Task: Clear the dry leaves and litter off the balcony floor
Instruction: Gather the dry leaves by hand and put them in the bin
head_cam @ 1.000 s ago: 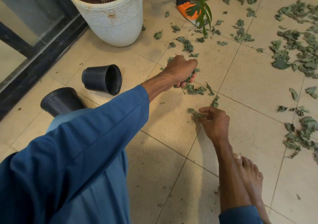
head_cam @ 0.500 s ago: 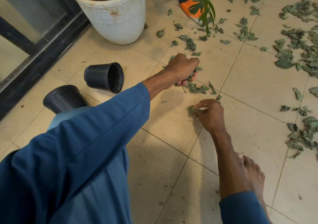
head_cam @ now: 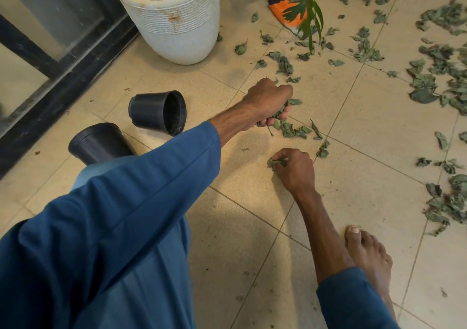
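Dry green leaves lie scattered over the beige tiled balcony floor [head_cam: 252,184]. My left hand [head_cam: 267,101] is stretched forward and grips a bunch of dry leaves [head_cam: 281,111], some of which poke out under the fingers. Just beside it on the tile lies a small loose pile of leaves [head_cam: 293,130]. Nearer to me, my right hand [head_cam: 294,168] pinches a small clump of leaves [head_cam: 274,162] low over the floor. Thick patches of leaves [head_cam: 439,83] cover the right side.
Two black plastic pots lie on their sides at the left, one [head_cam: 158,112] behind the other [head_cam: 98,142]. A large white planter [head_cam: 177,25] stands at the back by a dark door frame [head_cam: 50,96]. An orange glove [head_cam: 285,10] lies behind a green plant [head_cam: 309,17]. My bare foot [head_cam: 366,255] is at lower right.
My right hand has slid left and closed its fingers round a small clump of leaves. My left hand has stayed in place, still holding its bunch.
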Tool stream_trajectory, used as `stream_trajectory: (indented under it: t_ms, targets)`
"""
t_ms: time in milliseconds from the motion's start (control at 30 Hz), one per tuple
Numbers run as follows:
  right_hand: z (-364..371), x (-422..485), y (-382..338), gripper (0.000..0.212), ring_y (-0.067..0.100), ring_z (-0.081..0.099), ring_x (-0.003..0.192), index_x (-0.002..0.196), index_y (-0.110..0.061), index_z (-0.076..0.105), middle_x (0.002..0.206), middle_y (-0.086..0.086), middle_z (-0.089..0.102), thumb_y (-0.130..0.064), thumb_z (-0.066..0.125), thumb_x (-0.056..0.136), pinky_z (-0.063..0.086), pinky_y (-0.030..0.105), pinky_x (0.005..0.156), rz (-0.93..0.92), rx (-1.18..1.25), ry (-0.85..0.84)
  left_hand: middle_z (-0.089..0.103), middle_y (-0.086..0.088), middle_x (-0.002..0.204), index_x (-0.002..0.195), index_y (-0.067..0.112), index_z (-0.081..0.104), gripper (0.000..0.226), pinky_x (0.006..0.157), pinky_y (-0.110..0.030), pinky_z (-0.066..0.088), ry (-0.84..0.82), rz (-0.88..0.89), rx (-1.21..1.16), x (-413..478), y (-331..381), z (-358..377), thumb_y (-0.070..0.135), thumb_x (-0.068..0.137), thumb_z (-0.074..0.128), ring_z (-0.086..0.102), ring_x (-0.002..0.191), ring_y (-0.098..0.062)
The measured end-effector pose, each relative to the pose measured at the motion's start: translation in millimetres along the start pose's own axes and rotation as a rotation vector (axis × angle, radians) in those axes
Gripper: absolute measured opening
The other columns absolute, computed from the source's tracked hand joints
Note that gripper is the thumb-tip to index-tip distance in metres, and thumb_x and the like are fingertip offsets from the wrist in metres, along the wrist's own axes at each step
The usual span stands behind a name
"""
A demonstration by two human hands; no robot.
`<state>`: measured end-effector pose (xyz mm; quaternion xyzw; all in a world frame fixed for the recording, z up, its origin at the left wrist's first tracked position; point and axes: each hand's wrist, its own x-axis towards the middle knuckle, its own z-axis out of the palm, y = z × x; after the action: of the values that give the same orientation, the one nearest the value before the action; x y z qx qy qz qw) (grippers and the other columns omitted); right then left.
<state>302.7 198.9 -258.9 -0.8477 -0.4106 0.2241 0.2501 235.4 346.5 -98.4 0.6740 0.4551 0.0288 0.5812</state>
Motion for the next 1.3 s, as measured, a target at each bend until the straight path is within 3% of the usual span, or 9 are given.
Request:
stream_trajectory:
  t_ms: [67, 167, 267, 600, 733, 900, 1133, 1233, 1300]
  targets:
    - [-4, 0, 3, 0.016, 0.007, 0.069, 0.075, 0.090, -0.020, 0.075, 0.084, -0.009, 0.073, -0.006, 0.076, 0.084, 0.061, 0.031, 0.071, 0.038, 0.087, 0.009, 0.062, 0.001, 0.056, 0.068, 0.013, 0.063, 0.030, 0.039, -0.017, 0.029, -0.005, 0.003, -0.006, 0, 0, 0, 0.023, 0.093, 0.050, 0.042, 0.039, -0.014]
    - [-23, -3, 13, 0.016, -0.005, 0.067, 0.066, 0.093, -0.016, 0.076, 0.081, -0.011, 0.072, -0.001, 0.076, 0.085, 0.052, 0.009, 0.061, 0.088, 0.236, 0.086, 0.061, 0.001, 0.057, 0.068, 0.012, 0.063, 0.030, 0.039, -0.017, 0.029, -0.014, 0.006, -0.004, -1, 0, 0, 0.023, 0.093, 0.049, 0.042, 0.040, -0.014]
    - [-48, -3, 31, 0.017, -0.007, 0.068, 0.067, 0.094, -0.014, 0.078, 0.083, -0.008, 0.074, -0.002, 0.080, 0.082, 0.050, 0.006, 0.060, 0.170, 0.333, 0.162, 0.061, -0.001, 0.058, 0.067, 0.012, 0.062, 0.030, 0.039, -0.017, 0.028, -0.021, 0.001, -0.005, -1, 1, 2, 0.022, 0.093, 0.049, 0.042, 0.040, -0.015]
    - [-93, -3, 76, 0.022, 0.006, 0.069, 0.066, 0.092, -0.020, 0.079, 0.088, -0.001, 0.077, -0.010, 0.088, 0.075, 0.057, 0.018, 0.067, 0.343, 0.453, 0.323, 0.063, -0.002, 0.062, 0.070, 0.013, 0.063, 0.031, 0.039, -0.017, 0.029, -0.052, 0.024, 0.018, 1, 4, 9, 0.023, 0.095, 0.049, 0.042, 0.042, -0.014]
    - [-87, 6, 71, 0.031, 0.012, 0.066, 0.065, 0.104, -0.019, 0.077, 0.086, 0.003, 0.075, -0.011, 0.088, 0.076, 0.047, 0.012, 0.054, 0.338, 0.342, 0.286, 0.062, -0.002, 0.061, 0.068, 0.013, 0.063, 0.031, 0.040, -0.017, 0.029, -0.054, 0.019, 0.019, 2, 4, 10, 0.023, 0.094, 0.049, 0.042, 0.041, -0.015]
    - [-65, 12, 61, 0.045, 0.015, 0.060, 0.096, 0.121, -0.007, 0.070, 0.114, 0.004, 0.069, -0.004, 0.084, 0.078, 0.045, 0.022, 0.084, 0.290, 0.163, 0.185, 0.062, -0.001, 0.058, 0.066, 0.014, 0.062, 0.031, 0.039, -0.017, 0.028, -0.054, 0.023, 0.025, 2, 3, 10, 0.023, 0.093, 0.050, 0.042, 0.039, -0.015]
    - [-41, -14, 57, 0.030, 0.024, 0.073, 0.088, 0.114, -0.014, 0.073, 0.104, 0.007, 0.076, -0.009, 0.077, 0.084, 0.062, 0.042, 0.080, 0.269, 0.080, 0.277, 0.061, 0.001, 0.057, 0.065, 0.015, 0.062, 0.032, 0.037, -0.016, 0.028, -0.033, 0.014, 0.038, -1, 4, 8, 0.025, 0.093, 0.050, 0.042, 0.037, -0.013]
    - [-49, -14, 64, 0.023, 0.017, 0.072, 0.083, 0.105, -0.015, 0.078, 0.099, 0.004, 0.077, -0.005, 0.076, 0.084, 0.062, 0.037, 0.081, 0.256, 0.147, 0.268, 0.062, 0.001, 0.057, 0.065, 0.014, 0.062, 0.032, 0.038, -0.017, 0.029, -0.034, 0.018, 0.033, -3, 5, 8, 0.025, 0.093, 0.051, 0.043, 0.038, -0.014]
    - [-60, -7, 65, 0.020, 0.009, 0.069, 0.076, 0.099, -0.014, 0.080, 0.093, 0.002, 0.077, -0.003, 0.078, 0.083, 0.059, 0.022, 0.075, 0.250, 0.214, 0.267, 0.062, 0.001, 0.057, 0.066, 0.014, 0.062, 0.032, 0.038, -0.017, 0.029, -0.030, 0.020, 0.034, -3, 6, 7, 0.025, 0.093, 0.051, 0.043, 0.038, -0.013]
